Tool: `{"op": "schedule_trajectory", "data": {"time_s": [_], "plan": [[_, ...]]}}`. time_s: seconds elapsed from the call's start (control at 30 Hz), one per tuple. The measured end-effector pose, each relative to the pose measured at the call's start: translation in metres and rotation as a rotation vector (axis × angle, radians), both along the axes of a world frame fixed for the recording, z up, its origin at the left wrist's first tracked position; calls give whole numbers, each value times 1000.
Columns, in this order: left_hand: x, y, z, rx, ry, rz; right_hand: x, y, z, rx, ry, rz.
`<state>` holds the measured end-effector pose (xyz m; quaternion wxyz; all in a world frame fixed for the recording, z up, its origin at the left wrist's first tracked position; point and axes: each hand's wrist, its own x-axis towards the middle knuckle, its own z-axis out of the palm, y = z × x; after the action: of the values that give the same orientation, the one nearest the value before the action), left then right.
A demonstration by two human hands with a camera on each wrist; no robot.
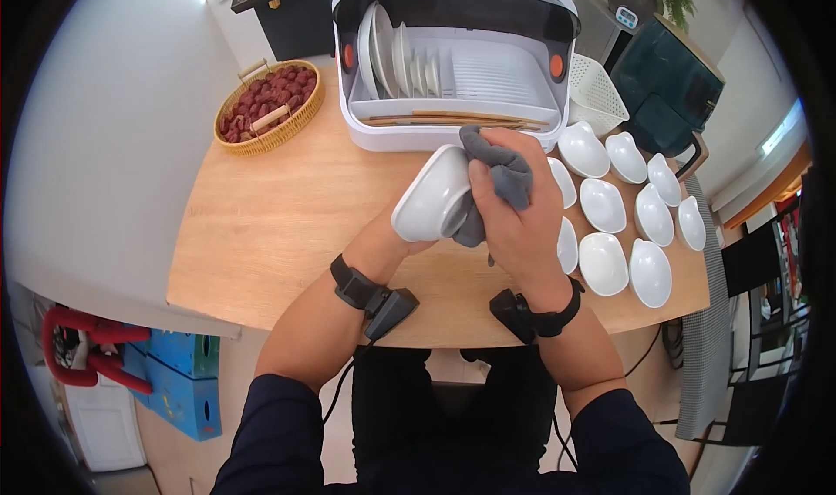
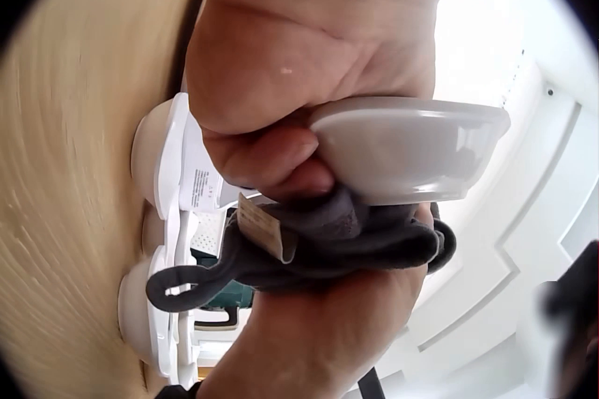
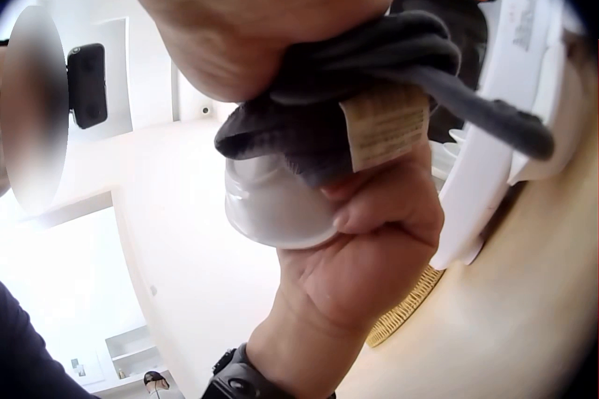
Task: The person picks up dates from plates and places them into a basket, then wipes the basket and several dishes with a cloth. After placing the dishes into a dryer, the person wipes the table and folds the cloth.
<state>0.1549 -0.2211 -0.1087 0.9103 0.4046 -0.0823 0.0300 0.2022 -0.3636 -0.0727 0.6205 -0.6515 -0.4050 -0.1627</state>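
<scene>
My left hand point(image 2: 281, 81) holds a white bowl point(image 1: 431, 197) tipped on its side above the table, with the bowl's underside turned toward my right hand point(image 1: 527, 221). In that right hand is a bunched dark grey cloth point(image 1: 501, 168), gripped and pressed to the bowl's foot. In the left wrist view the left fingers curl at the rim beside the cloth, and a pale tag point(image 2: 265, 227) hangs from the cloth. Seen from the head, most of the left hand is hidden behind the bowl.
Several white bowls point(image 1: 603, 206) stand in rows on the wooden table point(image 1: 261, 234) at the right. An open dish box point(image 1: 461, 129) with plates and chopsticks stands at the back, a white perforated basket point(image 1: 596, 94) beside it. A wicker basket point(image 1: 300, 119) of dark red fruit sits back left.
</scene>
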Motion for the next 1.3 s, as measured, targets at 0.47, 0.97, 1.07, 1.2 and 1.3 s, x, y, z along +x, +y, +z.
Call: {"op": "schedule_trajectory", "data": {"time_s": [0.47,0.97,1.07,1.2,1.3], "plan": [[0,-7,-3,183,6,173,-8,8,0,-39,-371,-31],[5,27,11,857,-67,1169,3,2,-6,-25,1179,665],[5,34,11,903,79,1027,1,3,-11,-51,672,329],[5,24,7,950,-19,804,-2,-2,-3,17,324,223],[13,21,1,979,-274,826,1,-3,-5,57,434,359]]}}
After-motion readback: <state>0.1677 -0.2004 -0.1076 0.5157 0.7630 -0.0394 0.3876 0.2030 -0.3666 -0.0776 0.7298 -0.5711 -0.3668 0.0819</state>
